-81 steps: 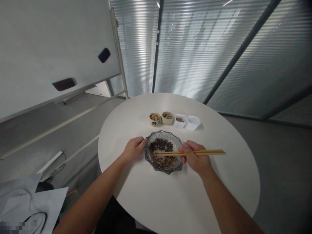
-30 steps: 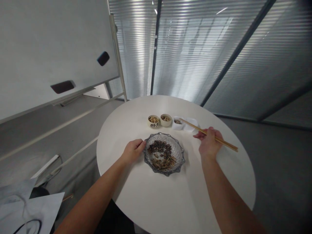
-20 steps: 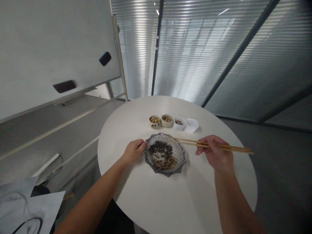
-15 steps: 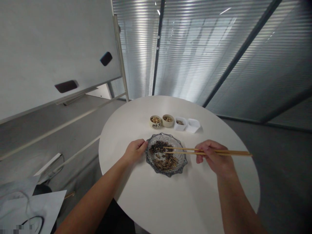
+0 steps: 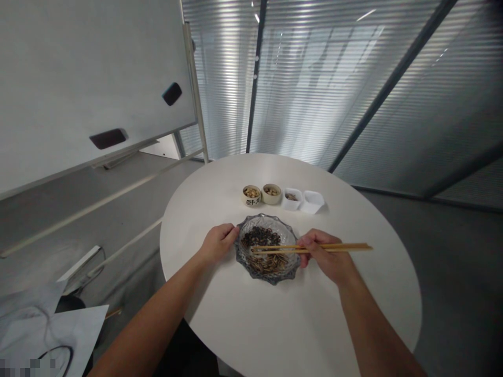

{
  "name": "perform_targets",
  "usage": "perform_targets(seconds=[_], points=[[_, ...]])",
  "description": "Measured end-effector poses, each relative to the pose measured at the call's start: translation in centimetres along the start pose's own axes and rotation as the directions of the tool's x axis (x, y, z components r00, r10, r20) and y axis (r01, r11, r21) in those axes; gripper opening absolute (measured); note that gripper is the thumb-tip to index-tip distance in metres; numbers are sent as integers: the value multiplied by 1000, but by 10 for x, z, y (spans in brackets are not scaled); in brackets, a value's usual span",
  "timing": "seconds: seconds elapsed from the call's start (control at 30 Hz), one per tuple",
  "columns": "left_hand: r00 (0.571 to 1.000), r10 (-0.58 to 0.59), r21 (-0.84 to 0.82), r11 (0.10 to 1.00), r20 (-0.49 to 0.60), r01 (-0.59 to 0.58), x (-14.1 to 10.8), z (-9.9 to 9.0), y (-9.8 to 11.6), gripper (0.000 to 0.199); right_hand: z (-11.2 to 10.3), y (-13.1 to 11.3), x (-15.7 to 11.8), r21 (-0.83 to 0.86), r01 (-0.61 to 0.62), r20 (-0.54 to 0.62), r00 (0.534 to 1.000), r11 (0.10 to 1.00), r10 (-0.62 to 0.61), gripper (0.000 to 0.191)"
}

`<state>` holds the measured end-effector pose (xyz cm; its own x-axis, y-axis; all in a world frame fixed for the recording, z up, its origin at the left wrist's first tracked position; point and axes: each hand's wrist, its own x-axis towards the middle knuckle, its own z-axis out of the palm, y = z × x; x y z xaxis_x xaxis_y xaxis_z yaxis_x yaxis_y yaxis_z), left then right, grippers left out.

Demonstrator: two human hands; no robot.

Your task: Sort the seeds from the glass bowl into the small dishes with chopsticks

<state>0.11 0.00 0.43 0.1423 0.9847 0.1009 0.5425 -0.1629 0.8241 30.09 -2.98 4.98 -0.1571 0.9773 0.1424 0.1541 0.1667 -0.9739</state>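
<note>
A scalloped glass bowl (image 5: 290, 270) stands on the round white table, holding dark pieces (image 5: 261, 235) toward the back and brownish, seed-like pieces (image 5: 273, 263) toward the front. At its left rim, my left hand (image 5: 219, 242) grips the edge between thumb and fingers. My right hand (image 5: 323, 255) is closed around a pair of wooden chopsticks (image 5: 349, 247) beside the bowl's right rim. The chopstick tips reach over the middle of the bowl, close together among the pieces; whether they pinch one is too small to tell.
Behind the bowl stand two small round cups (image 5: 251, 196) with pale pieces, a white dish (image 5: 292, 199) with brownish bits, and another white dish (image 5: 313, 202). The white table (image 5: 236, 319) curves around. A whiteboard (image 5: 98, 68) is at left, a glass partition (image 5: 314, 78) behind.
My right hand has moved left with the chopsticks, up to the bowl's right rim. The tips have shifted left and slightly down, and are closer together. My left hand stays on the rim.
</note>
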Motion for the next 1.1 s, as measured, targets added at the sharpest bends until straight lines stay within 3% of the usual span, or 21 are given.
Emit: perform_targets(seconds=[0.23,0.4,0.67,0.93,1.1], points=[[1000,-13,-20,1000,-3,13,0,0,0,48,-2,-3,-3,-76,32,66,997,997,-27,45],[1000,-10,-18,1000,10,11,0,0,-2,47,-6,-1,-5,-70,-14,142,990,997,24,36],[1000,-11,-11,1000,12,11,1,0,0,47,-6,-9,-3,-25,-56,68,996,998,57,37],[1000,-15,-20,1000,15,16,1,0,-1,47,-18,-4,-4,-17,-13,32,999,1000,14,36],[1000,-15,-24,1000,13,16,0,0,0,47,-30,2,-5,63,29,97,995,998,-35,26]])
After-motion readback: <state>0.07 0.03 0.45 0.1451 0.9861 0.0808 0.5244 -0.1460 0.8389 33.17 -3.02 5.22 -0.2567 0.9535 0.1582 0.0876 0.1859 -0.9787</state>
